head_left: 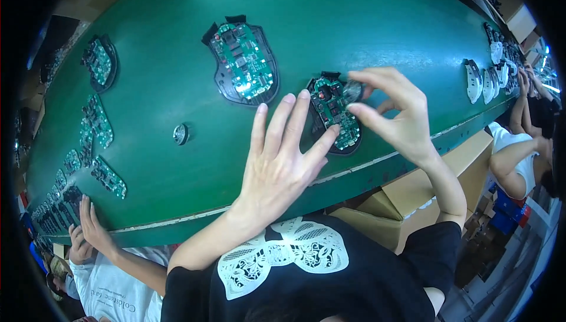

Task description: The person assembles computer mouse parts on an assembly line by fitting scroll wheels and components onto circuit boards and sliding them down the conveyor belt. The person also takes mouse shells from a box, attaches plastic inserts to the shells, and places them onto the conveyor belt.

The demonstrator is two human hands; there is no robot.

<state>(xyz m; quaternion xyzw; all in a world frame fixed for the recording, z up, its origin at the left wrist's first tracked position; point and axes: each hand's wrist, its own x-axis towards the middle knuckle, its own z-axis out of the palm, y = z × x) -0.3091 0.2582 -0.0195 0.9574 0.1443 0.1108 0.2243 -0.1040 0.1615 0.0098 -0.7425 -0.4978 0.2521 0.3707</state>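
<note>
A computer mouse base with a green circuit board [346, 130] lies near the front edge of the green table. My left hand [274, 160] has its fingers spread, with its thumb resting on the lower left part of that board and its fingertips beside the base. Over the board's upper right side, my right hand [401, 113] pinches a round grey scroll wheel [352, 91] between thumb and fingers. Whether the wheel touches the board I cannot tell. Farther away sits a second mouse base with its board [244, 65]. Another scroll wheel [181, 134] lies alone to the left.
At the left are another mouse base with a board [99, 63] and several loose circuit boards [97, 121]. A co-worker's hands [88, 230] are at the left edge. Several white mouse shells [473, 81] lie at the far right, near another person's arms. Cardboard boxes [407, 204] stand below the table edge.
</note>
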